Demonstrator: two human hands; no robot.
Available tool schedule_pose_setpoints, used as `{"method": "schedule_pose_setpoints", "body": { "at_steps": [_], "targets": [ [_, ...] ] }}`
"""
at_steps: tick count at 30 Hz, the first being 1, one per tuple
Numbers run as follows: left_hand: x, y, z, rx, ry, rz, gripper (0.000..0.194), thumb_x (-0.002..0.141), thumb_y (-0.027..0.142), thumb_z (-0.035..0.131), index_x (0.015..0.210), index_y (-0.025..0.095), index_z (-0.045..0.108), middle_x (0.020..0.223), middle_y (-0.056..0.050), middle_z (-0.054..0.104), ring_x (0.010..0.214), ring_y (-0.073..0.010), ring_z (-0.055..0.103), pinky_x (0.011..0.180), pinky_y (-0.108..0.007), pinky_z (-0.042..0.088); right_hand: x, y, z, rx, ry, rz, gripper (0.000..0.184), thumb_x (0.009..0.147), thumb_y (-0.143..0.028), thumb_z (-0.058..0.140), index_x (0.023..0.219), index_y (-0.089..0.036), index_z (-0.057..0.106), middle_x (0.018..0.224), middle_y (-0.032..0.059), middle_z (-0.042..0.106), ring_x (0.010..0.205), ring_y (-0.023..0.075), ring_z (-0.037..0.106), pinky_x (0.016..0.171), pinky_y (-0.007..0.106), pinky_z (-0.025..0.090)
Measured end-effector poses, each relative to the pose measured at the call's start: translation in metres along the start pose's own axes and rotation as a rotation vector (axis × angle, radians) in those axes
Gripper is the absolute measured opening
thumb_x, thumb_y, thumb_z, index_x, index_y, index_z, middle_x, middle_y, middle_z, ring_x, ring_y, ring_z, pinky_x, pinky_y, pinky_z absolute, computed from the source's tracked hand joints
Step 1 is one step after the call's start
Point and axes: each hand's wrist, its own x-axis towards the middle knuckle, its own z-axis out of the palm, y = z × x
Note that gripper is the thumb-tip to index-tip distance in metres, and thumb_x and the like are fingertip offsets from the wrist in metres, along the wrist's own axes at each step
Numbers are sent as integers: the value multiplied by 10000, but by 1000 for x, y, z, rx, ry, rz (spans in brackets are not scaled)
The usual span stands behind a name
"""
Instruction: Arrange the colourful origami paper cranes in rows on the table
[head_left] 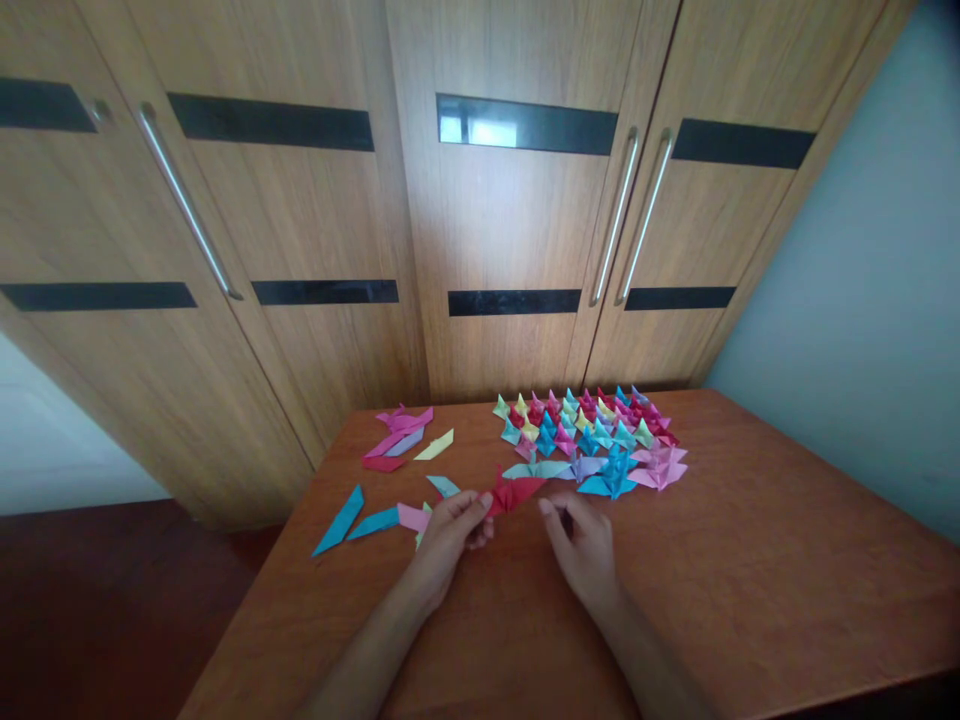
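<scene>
My left hand (448, 540) pinches a red origami crane (511, 492) by one wing, just above the table. Its other wing points toward my right hand (581, 548). That hand is curled closed beside the crane, slightly apart from it, and no paper shows in its fingers. Beyond the red crane stand a mint crane (537, 470), a lilac crane (582, 466), a blue crane (613, 474) and a pink crane (660, 465), their wings spread. Left of my left hand lie folded strips, among them a blue strip (375, 523) and a pink piece (413, 517), partly covered by the hand.
Rows of many-coloured paper cranes (566, 420) stand at the back of the brown table (750, 560). Pink and lilac folded pieces (397, 437), a yellow piece (436, 446) and another blue strip (339, 522) lie to the left. A wooden wardrobe (495, 230) rises behind.
</scene>
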Motion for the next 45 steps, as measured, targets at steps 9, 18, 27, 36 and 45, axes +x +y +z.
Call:
{"method": "schedule_pose_setpoints", "body": {
  "at_steps": [9,18,27,36,45],
  "targets": [
    [-2,3,5,225,-123,0,358,808,471,548,663,143,563,576,16,564,497,-77,443,480,-196,302,-18,-13,10,-305,-159,-86,185,883,-253,431,795,-204,586,688,9,616,630,133,559,600,219,370],
    [-1,-2,3,253,-167,18,363,828,476,519,686,144,553,608,7,585,495,-77,453,476,-191,309,-22,-9,4,-341,-211,-68,174,867,-240,432,750,-210,557,669,-12,608,601,118,548,575,209,345],
    [1,-2,2,216,-142,-25,367,832,492,483,780,144,586,620,3,590,502,-82,483,465,-188,305,-7,16,-26,-691,-152,3,217,883,-314,412,771,-216,570,659,-5,608,578,130,561,522,227,280],
    [3,-6,1,217,-165,-23,331,813,454,506,783,138,598,628,-5,592,512,-84,491,467,-190,302,9,28,-32,-889,-235,54,214,895,-314,397,804,-229,571,730,-5,650,616,133,587,502,235,230],
    [2,-7,1,213,-187,-19,282,807,415,516,781,144,589,637,-7,599,525,-88,500,474,-189,315,15,31,-28,-910,-264,110,196,889,-316,419,836,-226,585,731,7,663,618,141,605,498,239,228]
  ]
}}
